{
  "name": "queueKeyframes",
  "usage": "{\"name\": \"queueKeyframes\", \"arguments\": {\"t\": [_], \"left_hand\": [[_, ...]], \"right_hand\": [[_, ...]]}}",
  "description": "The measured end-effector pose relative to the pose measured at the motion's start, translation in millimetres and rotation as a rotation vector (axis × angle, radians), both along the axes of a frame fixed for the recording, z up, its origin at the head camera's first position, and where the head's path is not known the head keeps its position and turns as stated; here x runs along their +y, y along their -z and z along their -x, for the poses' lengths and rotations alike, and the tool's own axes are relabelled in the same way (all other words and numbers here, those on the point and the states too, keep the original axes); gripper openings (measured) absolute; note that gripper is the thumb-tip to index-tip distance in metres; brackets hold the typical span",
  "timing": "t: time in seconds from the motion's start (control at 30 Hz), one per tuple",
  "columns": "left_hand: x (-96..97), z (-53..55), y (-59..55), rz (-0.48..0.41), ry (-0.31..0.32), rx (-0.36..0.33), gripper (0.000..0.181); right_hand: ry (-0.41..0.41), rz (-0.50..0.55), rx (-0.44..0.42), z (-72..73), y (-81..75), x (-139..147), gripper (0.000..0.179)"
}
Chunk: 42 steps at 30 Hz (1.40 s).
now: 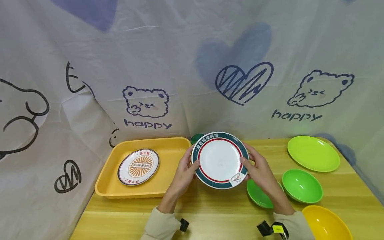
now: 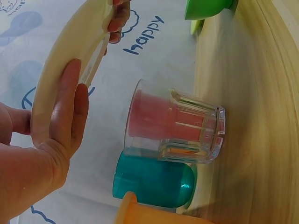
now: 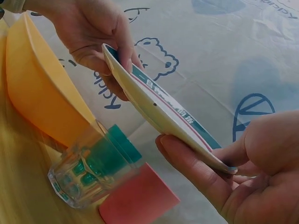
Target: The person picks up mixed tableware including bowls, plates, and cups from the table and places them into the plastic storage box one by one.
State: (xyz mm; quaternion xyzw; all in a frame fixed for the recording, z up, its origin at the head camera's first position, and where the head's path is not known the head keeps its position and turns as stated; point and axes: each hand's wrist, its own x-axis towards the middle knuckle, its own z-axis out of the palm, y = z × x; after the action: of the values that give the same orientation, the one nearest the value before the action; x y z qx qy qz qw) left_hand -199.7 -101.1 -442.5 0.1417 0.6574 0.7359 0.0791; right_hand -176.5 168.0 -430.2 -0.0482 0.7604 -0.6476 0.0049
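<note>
White, teal and red mark the round plate [image 1: 220,160], which in the head view is raised above the wooden table [image 1: 207,216] at the middle of the scene, its decorated face towards the viewer. The left hand [image 1: 186,168] and the right hand [image 1: 255,166] grip its left and right edges, each with the thumb over the rim and the fingers curled behind. To the left lies a yellow tray [image 1: 172,166] bearing a plate with an orange sunburst [image 1: 139,166]. To the right are a lime-green plate [image 1: 313,153] at the far side, a green bowl [image 1: 302,185], a green dish [image 1: 259,195] partly covered by the right forearm, and, nearest, a yellow bowl [image 1: 325,223]. Printed cloth [image 1: 186,66] forms the far background. Left wrist view: the held plate shows its pale underside, with left-hand fingers against it; a clear glass [image 2: 191,130] and a teal cup [image 2: 149,179] occupy the table near the tray. Right wrist view: the plate appears nearly edge-on, pinched by both hands; a pink cup [image 3: 140,198] is near the glass.
</note>
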Motion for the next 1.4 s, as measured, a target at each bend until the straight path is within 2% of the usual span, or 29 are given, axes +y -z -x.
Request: {"name": "queueKeyframes", "arguments": {"t": [0.2, 0.37, 0.47, 0.6, 0.83, 1.07, 1.2, 1.4], "left_hand": [[0.9, 0.6, -2.8, -0.008, 0.007, 0.007, 0.06], [-1.4, 0.8, -8.0, 0.027, -0.009, 0.016, 0.059], [-5.2, 2.5, -11.8, 0.069, -0.047, 0.007, 0.057], [-12.8, 5.6, -14.0, 0.119, -0.087, 0.003, 0.056], [-34.4, 8.3, -13.4, 0.131, -0.138, -0.005, 0.056], [-60.1, 9.8, -20.7, 0.166, -0.209, 0.0, 0.055], [-76.1, 8.2, -26.0, 0.21, -0.258, 0.028, 0.054], [-100.1, 4.0, -34.9, 0.316, -0.307, 0.031, 0.055]], "right_hand": [[-0.016, -0.085, -0.049, 1.9, -3.2, 2, 0.066], [-0.064, -0.149, -0.041, 0.7, -9.0, 8, 0.067], [-0.087, -0.17, -0.02, 0.6, -14.4, 14, 0.066], [-0.078, -0.249, 0.013, 2.2, -21.5, 26, 0.064], [-0.063, -0.384, 0.098, 3.4, -35.0, 51, 0.06], [-0.046, -0.568, 0.176, 8.4, -44.7, 86, 0.056], [-0.012, -0.68, 0.218, 16.6, -43.3, 104, 0.055], [0.004, -0.808, 0.261, 31.5, -26.1, 135, 0.056]]}}
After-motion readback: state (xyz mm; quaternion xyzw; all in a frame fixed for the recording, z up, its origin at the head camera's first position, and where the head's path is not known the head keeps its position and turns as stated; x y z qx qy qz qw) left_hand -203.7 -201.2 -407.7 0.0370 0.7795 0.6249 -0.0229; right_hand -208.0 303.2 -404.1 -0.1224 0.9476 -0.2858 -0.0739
